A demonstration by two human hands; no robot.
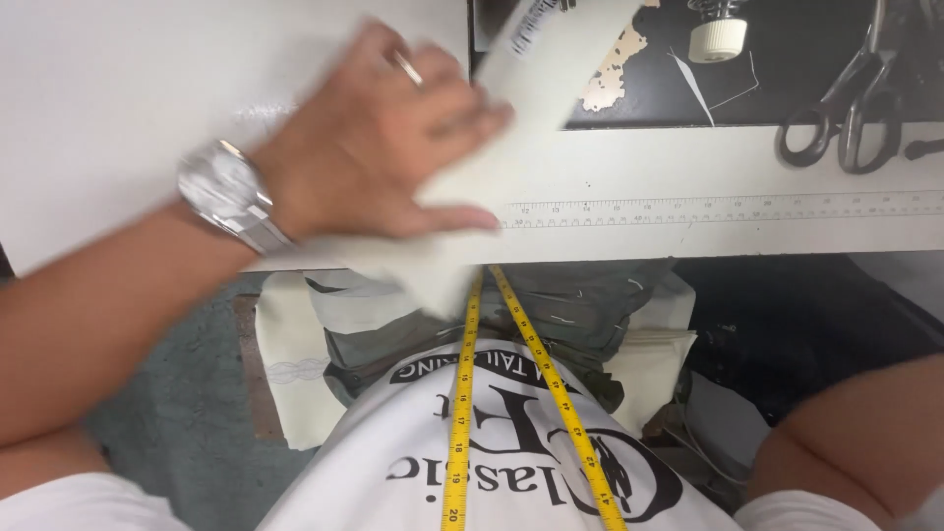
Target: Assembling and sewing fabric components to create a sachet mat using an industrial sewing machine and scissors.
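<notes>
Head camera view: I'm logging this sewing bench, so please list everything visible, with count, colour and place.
Fabric strip: one, cream, blurred, lying diagonally on the table under the left hand.
Table: one, white, upper half of view.
Printed ruler scale: one, along the table's front edge.
Scissors: one pair, black, upper right.
Knob: one, cream, top centre right.
Tape measure: one, yellow, hanging over the shirt.
Shirt: one, white, bottom centre.
Wristwatch: one, silver, left wrist.
Ring: one, on a left finger.
Left hand: flat on the strip.
Right hand: not visible; only the arm, lower right.
</notes>
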